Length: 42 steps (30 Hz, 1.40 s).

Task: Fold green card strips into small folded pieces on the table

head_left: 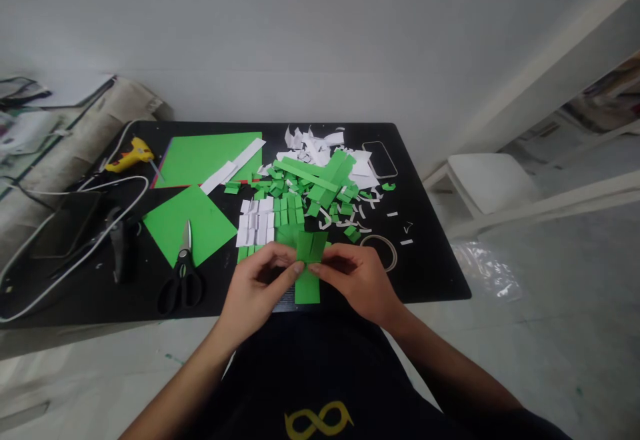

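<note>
Between my two hands is a green paper strip (307, 285), held upright near the table's front edge. My left hand (263, 277) pinches its left side, thumb in front. On the other side my right hand (357, 280) pinches it at about the same height. The strip's upper part is creased, with a slit or fold line running down it. Just beyond lie folded white paper pieces (255, 221) and folded green paper pieces (289, 212) in rows. Fingers behind the strip are partly hidden.
Black-handled scissors (184, 277) lie on a green sheet (193, 223) at left, near a yellow glue gun (134, 155) and white cable. Green and white paper scraps (325, 173) pile up at the back. Rubber bands (380, 253) lie right; a white stool (493, 183) stands beyond.
</note>
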Available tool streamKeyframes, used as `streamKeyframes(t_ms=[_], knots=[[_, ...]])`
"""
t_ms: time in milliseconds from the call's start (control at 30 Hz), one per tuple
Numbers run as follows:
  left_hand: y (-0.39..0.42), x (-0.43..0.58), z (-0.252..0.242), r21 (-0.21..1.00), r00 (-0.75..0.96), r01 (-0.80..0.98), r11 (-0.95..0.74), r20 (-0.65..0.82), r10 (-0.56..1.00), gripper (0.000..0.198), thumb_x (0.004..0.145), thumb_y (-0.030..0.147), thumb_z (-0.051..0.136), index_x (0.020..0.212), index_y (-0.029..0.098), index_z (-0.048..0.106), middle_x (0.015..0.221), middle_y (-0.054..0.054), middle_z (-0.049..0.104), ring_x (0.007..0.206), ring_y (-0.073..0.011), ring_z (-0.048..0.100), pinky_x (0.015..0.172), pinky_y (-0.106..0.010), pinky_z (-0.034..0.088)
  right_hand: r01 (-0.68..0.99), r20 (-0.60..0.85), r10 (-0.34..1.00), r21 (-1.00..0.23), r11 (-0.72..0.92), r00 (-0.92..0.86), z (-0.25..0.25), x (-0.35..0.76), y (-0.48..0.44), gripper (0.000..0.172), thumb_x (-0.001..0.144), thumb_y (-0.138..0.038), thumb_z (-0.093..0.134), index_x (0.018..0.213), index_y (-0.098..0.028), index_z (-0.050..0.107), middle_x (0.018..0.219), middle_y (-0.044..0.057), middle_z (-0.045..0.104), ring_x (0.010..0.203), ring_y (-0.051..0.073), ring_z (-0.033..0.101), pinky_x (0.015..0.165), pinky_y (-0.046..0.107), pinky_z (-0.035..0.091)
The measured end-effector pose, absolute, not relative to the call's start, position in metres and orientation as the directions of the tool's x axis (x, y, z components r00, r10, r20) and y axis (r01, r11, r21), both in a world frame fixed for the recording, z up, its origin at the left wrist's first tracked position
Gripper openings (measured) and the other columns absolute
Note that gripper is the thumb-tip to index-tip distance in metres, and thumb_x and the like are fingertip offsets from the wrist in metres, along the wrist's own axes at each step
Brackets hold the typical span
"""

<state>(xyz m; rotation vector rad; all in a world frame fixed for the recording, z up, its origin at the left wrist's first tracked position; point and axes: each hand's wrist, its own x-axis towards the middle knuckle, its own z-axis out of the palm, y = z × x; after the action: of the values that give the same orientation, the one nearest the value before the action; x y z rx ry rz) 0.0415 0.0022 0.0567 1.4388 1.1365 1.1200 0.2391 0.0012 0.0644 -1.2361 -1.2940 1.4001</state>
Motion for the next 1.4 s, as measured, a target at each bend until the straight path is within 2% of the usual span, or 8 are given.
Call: streamKeyframes(t_ms=[167,333,400,567,733,933,1400], knots=[[0.0016,0.0443,0.0552,0.974,0.097,0.164,-0.158,0.144,0.985,0.006,0.086,0.022,0.079,0.082,0.02,0.074,0.071,0.001,0.073,0.063,-0.0121,0.065,0.057,-0.02,0.053,-0.033,-0.126,0.979,-0.991,-0.133,-0.159,0.0613,0.2399,0.0006,0.024,0.077,-0.038,0.093,0.082,-0.022,0.077,0.08,0.001,0.075,0.075,0.018,0.07,0.071,0.032,0.059],[0.0016,0.045,0.0559,0.982,0.102,0.12,-0.145,0.133,0.986,0.005,0.086,0.02,0.077,0.082,0.02,0.074,0.071,0.001,0.073,0.06,-0.0113,0.063,0.056,-0.02,0.053,-0.054,-0.081,0.987,-0.994,-0.09,-0.142,0.0587,0.2404,0.0005,0.018,0.079,-0.034,0.091,0.087,-0.024,0.08,0.085,0.002,0.079,0.079,0.02,0.075,0.075,0.033,0.062],[0.002,0.0444,0.0563,0.986,0.121,0.092,-0.136,0.125,0.985,0.001,0.086,0.019,0.077,0.086,0.02,0.076,0.072,0.0,0.074,0.062,-0.0119,0.065,0.057,-0.02,0.054,-0.061,-0.073,0.986,-0.995,-0.083,-0.15,0.059,0.2404,-0.0001,0.011,0.081,-0.031,0.088,0.088,-0.025,0.081,0.085,0.002,0.08,0.08,0.02,0.075,0.075,0.033,0.062],[0.0029,0.041,0.0556,0.987,0.186,0.032,-0.158,0.149,0.971,0.007,0.088,0.015,0.074,0.089,0.02,0.079,0.083,-0.003,0.078,0.071,-0.0134,0.07,0.063,-0.021,0.056,-0.076,-0.045,0.989,-0.995,-0.056,-0.142,0.0594,0.2402,-0.0019,0.004,0.083,-0.023,0.083,0.086,-0.025,0.083,0.083,0.001,0.079,0.077,0.018,0.075,0.072,0.031,0.06],[0.0021,0.04,0.0564,0.989,0.227,0.013,-0.147,0.14,0.964,0.011,0.09,0.014,0.07,0.093,0.021,0.078,0.087,-0.004,0.079,0.076,-0.0144,0.073,0.066,-0.021,0.058,-0.064,-0.011,0.991,-0.998,-0.02,-0.134,0.0583,0.24,-0.0033,0.002,0.085,-0.024,0.082,0.085,-0.025,0.083,0.082,0.002,0.08,0.075,0.019,0.075,0.069,0.031,0.06],[0.0001,0.0417,0.0571,0.991,0.205,0.026,-0.133,0.125,0.971,0.008,0.09,0.017,0.071,0.093,0.019,0.078,0.085,-0.004,0.079,0.074,-0.0146,0.075,0.065,-0.021,0.06,-0.058,0.002,0.992,-0.998,-0.006,-0.126,0.0567,0.2399,-0.0045,0.004,0.087,-0.028,0.082,0.087,-0.025,0.084,0.085,0.003,0.082,0.078,0.02,0.077,0.07,0.032,0.062],[-0.0008,0.0412,0.055,0.984,0.186,0.044,-0.173,0.162,0.969,0.014,0.088,0.011,0.072,0.094,0.021,0.08,0.087,-0.003,0.08,0.077,-0.013,0.077,0.069,-0.019,0.062,-0.024,0.003,0.991,-1.0,0.0,-0.134,0.0569,0.2412,-0.0041,0.007,0.085,-0.022,0.079,0.088,-0.025,0.084,0.085,0.003,0.082,0.078,0.021,0.078,0.071,0.033,0.063]])
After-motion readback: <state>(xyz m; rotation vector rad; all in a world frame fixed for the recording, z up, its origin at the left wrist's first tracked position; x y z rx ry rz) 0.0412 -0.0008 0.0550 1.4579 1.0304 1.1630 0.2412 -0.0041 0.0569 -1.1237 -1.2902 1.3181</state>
